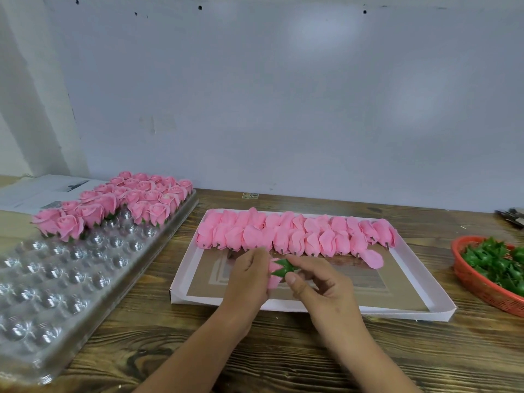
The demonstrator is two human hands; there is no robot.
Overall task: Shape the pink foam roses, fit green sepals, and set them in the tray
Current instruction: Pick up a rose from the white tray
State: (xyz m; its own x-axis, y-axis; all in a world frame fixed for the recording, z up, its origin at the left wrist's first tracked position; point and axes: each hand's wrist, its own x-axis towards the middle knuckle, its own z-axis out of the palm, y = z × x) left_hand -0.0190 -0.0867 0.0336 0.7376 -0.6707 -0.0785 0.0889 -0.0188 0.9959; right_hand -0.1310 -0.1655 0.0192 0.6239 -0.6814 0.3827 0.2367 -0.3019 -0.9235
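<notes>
We fit a green sepal (284, 268) onto a pink foam rose (274, 275) above the cardboard box lid (351, 307).

Our left hand (249, 275) has its fingers curled round the rose; our right hand (317, 282) pinches the sepal at its base. Unshaped rosebuds (295, 236) line the lid's far edge. Left of the lid, finished roses (122, 202) fill the far end of the clear blister tray (56, 282); right of it, a red basket (482, 287) holds sepals.

Left hand (249, 275) grips pink rose (273, 275); right hand (317, 282) pinches green sepal (284, 268).
</notes>
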